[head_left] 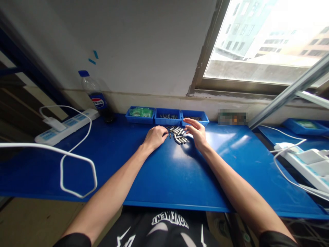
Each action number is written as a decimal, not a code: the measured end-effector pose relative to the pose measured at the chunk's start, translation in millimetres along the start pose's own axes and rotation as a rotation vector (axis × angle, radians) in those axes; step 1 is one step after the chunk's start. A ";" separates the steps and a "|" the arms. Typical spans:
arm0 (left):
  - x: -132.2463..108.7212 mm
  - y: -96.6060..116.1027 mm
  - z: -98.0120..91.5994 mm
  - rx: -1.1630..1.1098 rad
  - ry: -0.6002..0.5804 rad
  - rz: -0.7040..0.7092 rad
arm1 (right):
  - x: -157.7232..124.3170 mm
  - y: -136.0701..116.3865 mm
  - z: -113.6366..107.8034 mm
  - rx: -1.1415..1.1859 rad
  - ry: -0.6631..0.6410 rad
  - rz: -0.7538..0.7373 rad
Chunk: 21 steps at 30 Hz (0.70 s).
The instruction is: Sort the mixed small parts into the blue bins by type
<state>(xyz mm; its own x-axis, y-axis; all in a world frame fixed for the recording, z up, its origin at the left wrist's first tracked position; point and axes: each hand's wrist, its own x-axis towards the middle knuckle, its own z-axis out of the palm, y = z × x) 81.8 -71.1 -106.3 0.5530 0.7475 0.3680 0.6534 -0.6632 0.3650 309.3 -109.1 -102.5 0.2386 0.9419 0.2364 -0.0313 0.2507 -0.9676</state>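
Note:
On the blue table [164,178], a small pile of short silver metal cylinders [180,139] lies between my two hands, with a few thin dark pieces [170,133] at its left side. My left hand [155,136] rests at the pile's left edge, fingers curled and closed beside the dark pieces; whatever is in its fingertips is hidden. Over the right side of the pile, my right hand [197,133] is open, fingers spread and bent, with nothing visible in them.
Behind the pile stand three blue bins: one with green packets [141,112], one with small metal parts [168,116], one with dark thin parts [192,118]. A cola bottle [99,101], a power strip [66,127] and a looping white cable [95,171] are at left. A metal bar [288,85] slants at right.

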 end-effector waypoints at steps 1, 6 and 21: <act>0.0 0.4 -0.9 0.008 0.000 -0.011 | -0.1 -0.1 0.0 0.004 -0.002 0.006; 0.6 -2.5 -0.1 -0.024 0.008 -0.016 | -0.8 0.4 -0.1 0.012 -0.022 0.021; 7.9 -0.5 -0.3 -0.555 0.202 -0.081 | -2.2 1.8 -0.3 -0.044 -0.078 -0.035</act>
<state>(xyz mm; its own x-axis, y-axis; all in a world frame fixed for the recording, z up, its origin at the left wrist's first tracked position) 85.7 -64.9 -103.3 0.3673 0.8107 0.4559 0.2917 -0.5659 0.7712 308.9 -110.8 -104.8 0.1623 0.9478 0.2745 0.0185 0.2752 -0.9612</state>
